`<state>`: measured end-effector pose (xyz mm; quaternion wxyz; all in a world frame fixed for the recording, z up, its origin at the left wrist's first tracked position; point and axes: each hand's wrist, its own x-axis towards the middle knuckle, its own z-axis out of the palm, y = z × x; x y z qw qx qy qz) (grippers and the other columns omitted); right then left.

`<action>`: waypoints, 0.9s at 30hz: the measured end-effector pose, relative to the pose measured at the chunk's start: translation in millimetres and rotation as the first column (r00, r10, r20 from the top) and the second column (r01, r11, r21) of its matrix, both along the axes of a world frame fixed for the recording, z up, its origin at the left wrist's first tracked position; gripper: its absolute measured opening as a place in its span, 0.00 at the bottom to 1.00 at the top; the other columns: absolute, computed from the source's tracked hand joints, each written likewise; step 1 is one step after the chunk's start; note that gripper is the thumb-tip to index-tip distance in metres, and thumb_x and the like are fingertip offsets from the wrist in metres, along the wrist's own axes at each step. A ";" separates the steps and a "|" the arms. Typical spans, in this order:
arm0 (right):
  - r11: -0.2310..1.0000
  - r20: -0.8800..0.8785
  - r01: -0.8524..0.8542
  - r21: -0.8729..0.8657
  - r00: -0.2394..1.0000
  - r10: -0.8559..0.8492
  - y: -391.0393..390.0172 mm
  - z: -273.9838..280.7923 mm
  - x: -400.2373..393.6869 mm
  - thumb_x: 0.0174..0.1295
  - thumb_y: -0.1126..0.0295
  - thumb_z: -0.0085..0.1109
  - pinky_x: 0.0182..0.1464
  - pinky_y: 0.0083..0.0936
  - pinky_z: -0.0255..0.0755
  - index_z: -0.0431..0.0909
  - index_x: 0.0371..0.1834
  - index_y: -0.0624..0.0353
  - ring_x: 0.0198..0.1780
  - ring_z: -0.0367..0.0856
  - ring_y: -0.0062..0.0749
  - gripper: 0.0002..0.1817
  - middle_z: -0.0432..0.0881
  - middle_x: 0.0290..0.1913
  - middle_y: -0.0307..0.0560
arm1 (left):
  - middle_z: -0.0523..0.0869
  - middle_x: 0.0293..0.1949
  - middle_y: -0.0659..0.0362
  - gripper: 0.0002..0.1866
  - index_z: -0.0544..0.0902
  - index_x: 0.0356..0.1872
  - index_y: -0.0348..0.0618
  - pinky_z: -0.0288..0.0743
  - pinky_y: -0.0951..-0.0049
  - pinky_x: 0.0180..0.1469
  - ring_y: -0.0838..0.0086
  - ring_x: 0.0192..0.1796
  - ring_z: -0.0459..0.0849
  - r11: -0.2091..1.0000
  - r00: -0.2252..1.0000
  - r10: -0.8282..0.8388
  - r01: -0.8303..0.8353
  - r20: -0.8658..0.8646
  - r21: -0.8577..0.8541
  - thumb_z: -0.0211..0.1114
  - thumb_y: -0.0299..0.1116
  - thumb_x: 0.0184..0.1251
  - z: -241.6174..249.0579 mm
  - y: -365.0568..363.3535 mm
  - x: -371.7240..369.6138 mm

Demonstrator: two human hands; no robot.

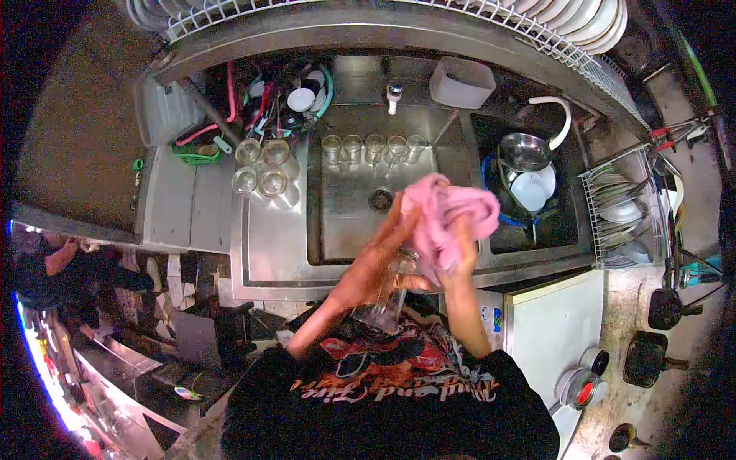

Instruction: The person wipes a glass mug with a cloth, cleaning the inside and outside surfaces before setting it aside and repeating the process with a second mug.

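Note:
Close to my chest, my left hand (383,257) is closed around a clear glass (385,300), whose base points down toward my shirt. A pink cloth (446,218) is bunched at the upper end of the glass. My right hand (461,257) grips this cloth, its fingers partly covered by the folds. Both hands are above the front edge of the steel sink (345,230). Inside the sink, several glass mugs (374,149) stand in a row near its back. More glasses (273,182) stand on the steel drainboard to the left.
Bowls and a metal pan (525,152) fill the right basin. Plates sit in a rack (613,218) at the right and on the shelf above (590,23). A faucet (394,96) and a plastic tub (462,83) are behind the sink. At far left, a person (61,261) is visible.

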<state>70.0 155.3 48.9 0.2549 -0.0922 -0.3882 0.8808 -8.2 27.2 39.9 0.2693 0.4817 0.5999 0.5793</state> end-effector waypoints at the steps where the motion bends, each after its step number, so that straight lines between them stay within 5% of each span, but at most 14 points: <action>1: 0.985 0.138 -0.130 0.117 0.984 0.113 2.7 -10.8 8.1 0.56 0.67 0.58 0.45 0.27 0.72 0.64 0.55 0.64 0.43 0.75 0.31 0.25 0.74 0.49 0.50 | 0.37 0.69 0.42 0.54 0.53 0.67 0.48 0.50 0.60 0.67 0.52 0.70 0.45 0.999 0.933 -0.006 -0.008 0.360 0.039 0.76 0.38 0.35 -5.7 4.0 7.2; 2: 0.724 0.380 -0.054 0.688 0.877 -0.296 14.2 -73.3 16.4 0.49 0.70 0.65 0.27 0.21 0.70 0.64 0.54 0.62 0.30 0.75 0.27 0.29 0.75 0.41 0.50 | 0.36 0.69 0.41 0.55 0.51 0.68 0.47 0.52 0.60 0.67 0.49 0.70 0.46 0.997 0.741 -0.024 -0.029 0.671 0.067 0.76 0.38 0.36 -10.6 6.7 10.9; 3: 0.725 0.379 -0.051 0.687 0.876 -0.298 10.0 -62.1 14.5 0.49 0.70 0.65 0.27 0.21 0.70 0.64 0.54 0.62 0.30 0.75 0.27 0.29 0.75 0.41 0.50 | 0.36 0.69 0.41 0.55 0.51 0.68 0.47 0.52 0.60 0.67 0.49 0.70 0.46 0.998 0.742 -0.026 -0.025 0.670 0.066 0.76 0.38 0.36 -14.9 6.9 9.8; 5: 0.976 0.370 0.074 0.205 0.917 -0.148 -7.9 -15.7 -0.5 0.44 0.73 0.69 0.16 0.15 0.59 0.65 0.51 0.59 0.20 0.70 0.19 0.30 0.75 0.34 0.44 | 0.33 0.68 0.40 0.55 0.49 0.67 0.44 0.54 0.58 0.65 0.44 0.68 0.47 0.998 0.970 0.016 -0.029 -0.243 -0.051 0.76 0.40 0.36 -20.1 4.5 4.7; 7: 0.966 0.296 0.163 0.203 0.930 -0.219 -5.3 -11.5 -15.9 0.44 0.74 0.68 0.14 0.11 0.55 0.66 0.49 0.57 0.17 0.66 0.12 0.28 0.74 0.32 0.39 | 0.37 0.67 0.37 0.54 0.52 0.65 0.42 0.56 0.56 0.64 0.41 0.67 0.49 0.993 0.983 0.032 -0.051 -0.181 -0.104 0.76 0.42 0.36 -3.3 3.1 8.1; 9: 0.666 0.047 0.331 0.668 0.875 -0.482 7.0 -37.6 -22.6 0.47 0.76 0.66 0.19 0.12 0.62 0.66 0.48 0.56 0.21 0.69 0.13 0.25 0.74 0.31 0.36 | 0.43 0.67 0.36 0.52 0.54 0.65 0.40 0.56 0.56 0.64 0.43 0.67 0.51 0.987 0.973 -0.051 0.014 -0.226 -0.162 0.76 0.42 0.37 -13.4 4.2 3.6; 14: 0.940 0.296 0.340 0.022 0.896 -0.331 16.6 -12.2 -26.0 0.56 0.69 0.58 0.46 0.21 0.69 0.72 0.48 0.62 0.43 0.75 0.23 0.17 0.76 0.42 0.41 | 0.50 0.67 0.40 0.50 0.59 0.63 0.37 0.54 0.58 0.65 0.51 0.68 0.55 0.998 0.998 -0.018 0.022 -0.052 0.059 0.73 0.50 0.39 -5.9 2.7 -3.7; 18: 0.876 0.166 0.439 0.201 0.865 -0.472 18.9 -7.7 -8.2 0.58 0.68 0.56 0.48 0.21 0.69 0.69 0.52 0.62 0.42 0.77 0.26 0.19 0.77 0.42 0.43 | 0.54 0.67 0.47 0.55 0.57 0.65 0.39 0.51 0.60 0.66 0.57 0.68 0.56 0.995 0.960 0.040 -0.065 0.276 0.082 0.66 0.65 0.38 -12.3 -6.8 -22.5; 20: 0.968 0.062 -0.242 -0.059 0.967 0.246 13.6 13.2 14.5 0.54 0.73 0.57 0.52 0.21 0.67 0.66 0.55 0.60 0.50 0.73 0.25 0.23 0.73 0.47 0.44 | 0.54 0.67 0.47 0.58 0.55 0.66 0.39 0.51 0.61 0.66 0.57 0.68 0.56 0.971 0.923 0.118 -0.186 0.367 0.154 0.65 0.67 0.35 -4.2 -0.2 -22.8; 21: 0.751 0.105 -0.035 0.659 0.993 -0.045 4.0 28.5 7.3 0.53 0.75 0.56 0.51 0.23 0.68 0.66 0.54 0.60 0.48 0.74 0.26 0.22 0.73 0.46 0.45 | 0.55 0.67 0.48 0.61 0.53 0.67 0.39 0.50 0.61 0.67 0.58 0.68 0.56 0.928 0.872 0.179 -0.304 0.456 0.217 0.64 0.70 0.33 -1.1 6.0 -24.4; 22: 0.059 -0.067 0.087 0.994 0.958 -0.279 -20.5 50.8 -14.0 0.52 0.76 0.56 0.51 0.26 0.68 0.66 0.53 0.60 0.45 0.75 0.26 0.22 0.73 0.45 0.47 | 0.54 0.67 0.48 0.66 0.50 0.67 0.38 0.50 0.61 0.67 0.59 0.68 0.55 0.903 0.891 0.248 -0.355 0.379 0.244 0.65 0.71 0.27 -3.6 12.6 -27.9; 23: 0.567 0.114 0.275 0.776 0.824 -0.554 -54.8 31.0 -18.2 0.53 0.75 0.52 0.50 0.28 0.69 0.69 0.48 0.61 0.41 0.76 0.29 0.17 0.74 0.43 0.47 | 0.54 0.67 0.48 0.66 0.50 0.67 0.38 0.50 0.61 0.67 0.59 0.68 0.55 0.905 0.892 0.245 -0.351 0.381 0.242 0.65 0.71 0.27 0.3 14.3 -23.3; 26: 0.210 -0.046 0.086 0.974 0.981 -0.190 -23.2 20.9 -19.9 0.56 0.74 0.51 0.52 0.27 0.68 0.71 0.48 0.61 0.42 0.76 0.31 0.15 0.74 0.43 0.47 | 0.53 0.68 0.47 0.70 0.48 0.67 0.37 0.47 0.61 0.68 0.58 0.70 0.52 0.881 0.916 0.146 -0.292 0.373 0.373 0.68 0.70 0.21 8.5 11.4 -13.9; 27: 0.636 0.050 0.162 0.755 0.952 -0.302 -27.1 6.4 -19.3 0.58 0.72 0.50 0.52 0.26 0.68 0.72 0.47 0.61 0.44 0.76 0.30 0.14 0.75 0.44 0.47 | 0.53 0.68 0.46 0.70 0.49 0.67 0.37 0.45 0.59 0.68 0.58 0.70 0.50 0.895 0.967 0.111 -0.198 0.228 0.401 0.68 0.70 0.20 11.1 6.8 -10.5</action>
